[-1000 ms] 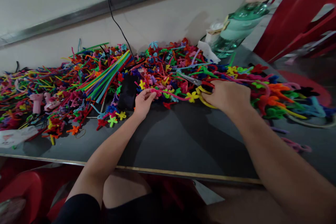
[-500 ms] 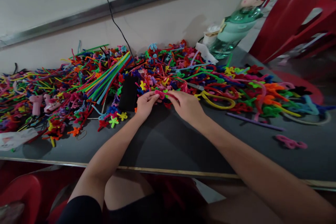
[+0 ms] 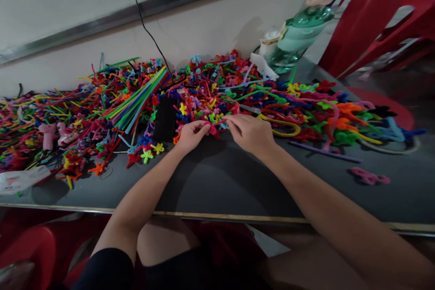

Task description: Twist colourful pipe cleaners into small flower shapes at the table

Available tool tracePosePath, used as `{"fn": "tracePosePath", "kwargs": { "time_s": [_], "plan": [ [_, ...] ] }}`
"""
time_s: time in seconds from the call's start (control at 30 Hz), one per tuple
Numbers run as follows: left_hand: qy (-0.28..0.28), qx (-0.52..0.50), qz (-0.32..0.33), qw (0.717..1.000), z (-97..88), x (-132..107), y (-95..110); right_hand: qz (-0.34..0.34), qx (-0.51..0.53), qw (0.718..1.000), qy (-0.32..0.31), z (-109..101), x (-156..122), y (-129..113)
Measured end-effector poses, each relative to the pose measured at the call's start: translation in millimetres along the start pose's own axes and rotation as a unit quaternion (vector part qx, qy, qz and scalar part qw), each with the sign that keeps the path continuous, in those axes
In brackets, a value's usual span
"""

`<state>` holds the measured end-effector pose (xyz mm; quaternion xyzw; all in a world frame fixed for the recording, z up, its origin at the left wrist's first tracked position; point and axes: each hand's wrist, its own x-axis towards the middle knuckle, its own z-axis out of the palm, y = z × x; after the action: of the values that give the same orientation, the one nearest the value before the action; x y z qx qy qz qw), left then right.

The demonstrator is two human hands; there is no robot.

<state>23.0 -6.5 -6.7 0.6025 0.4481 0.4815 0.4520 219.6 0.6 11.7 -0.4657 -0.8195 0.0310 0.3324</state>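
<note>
A pink pipe cleaner [image 3: 213, 128] is stretched between my two hands, with its looped part near my left fingers. My left hand [image 3: 192, 137] pinches the looped end between thumb and fingertips. My right hand [image 3: 250, 132] is closed on the straight end, its fingers partly hidden behind the back of the hand. Just beyond lies a heap of bent pipe cleaners [image 3: 200, 104] in many colours. Scissors with yellow handles [image 3: 282, 133] rest right of my right hand, and a black block-shaped object [image 3: 165, 120] lies left of my left hand.
A bundle of straight pipe cleaners [image 3: 137, 104] lies on the heap. Pink looped pipe cleaner [image 3: 369, 176] and purple stem [image 3: 326, 151] rest on the dark table [image 3: 217, 181]. A green figure-shaped bottle [image 3: 299, 31] stands at the back right, near red chairs [image 3: 369, 20].
My right hand has moved right, away from my left, drawing the pink pipe cleaner out between them. The whole view has shifted slightly.
</note>
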Motion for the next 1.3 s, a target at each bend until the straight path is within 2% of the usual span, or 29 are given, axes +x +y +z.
{"fn": "tracePosePath", "kwargs": {
  "time_s": [0.13, 0.2, 0.27, 0.37, 0.57, 0.83, 0.97, 1.07, 1.13, 1.2, 1.27, 1.3],
  "plan": [
    [-0.127, -0.014, -0.011, 0.992, -4.2, 0.6, 4.6, 0.072, 0.112, 0.988, 0.074, 2.0, 1.8, 2.6],
    [-0.158, -0.018, -0.014, 0.987, -6.0, 1.8, 4.1, 0.102, 0.204, 0.97, 0.082, 7.3, 1.4, -0.2],
    [-0.164, -0.02, -0.009, 0.986, -6.7, 2.8, 2.6, 0.122, 0.288, 0.947, 0.073, 14.0, 0.2, -4.5],
    [-0.145, -0.014, 0.008, 0.989, -5.9, 3.1, 1.6, 0.122, 0.34, 0.931, 0.053, 22.0, -2.1, -10.5],
    [-0.121, 0.005, 0.012, 0.993, -4.4, 1.4, 3.7, 0.055, 0.314, 0.946, 0.052, 21.9, -4.1, -15.6],
    [0.0, -0.014, -0.025, 1.0, 0.9, -0.1, -6.3, -0.035, 0.27, 0.96, 0.061, 19.6, -5.5, -14.1],
    [0.019, 0.009, -0.043, 0.999, 6.6, -2.7, -2.0, -0.032, 0.267, 0.962, 0.055, 22.9, -5.9, -11.8],
    [0.017, 0.049, -0.033, 0.998, 8.1, -3.5, -0.7, 0.024, 0.303, 0.952, 0.049, 24.1, -4.6, -11.8],
    [0.021, 0.09, -0.006, 0.996, 6.3, -2.5, -2.5, 0.078, 0.34, 0.936, 0.041, 24.2, -2.7, -10.5],
    [0.053, 0.145, 0.054, 0.987, 1.9, -0.5, -5.4, 0.122, 0.383, 0.916, 0.013, 23.8, 0.1, -7.2],
    [0.087, 0.224, 0.15, 0.959, -4.4, 1.1, -7.6, 0.148, 0.432, 0.888, -0.052, 22.7, 3.4, -2.7],
    [0.09, 0.273, 0.207, 0.935, -7.7, 1.4, -8.2, 0.156, 0.456, 0.871, -0.097, 21.7, 5.1, -0.3]
  ]
}}
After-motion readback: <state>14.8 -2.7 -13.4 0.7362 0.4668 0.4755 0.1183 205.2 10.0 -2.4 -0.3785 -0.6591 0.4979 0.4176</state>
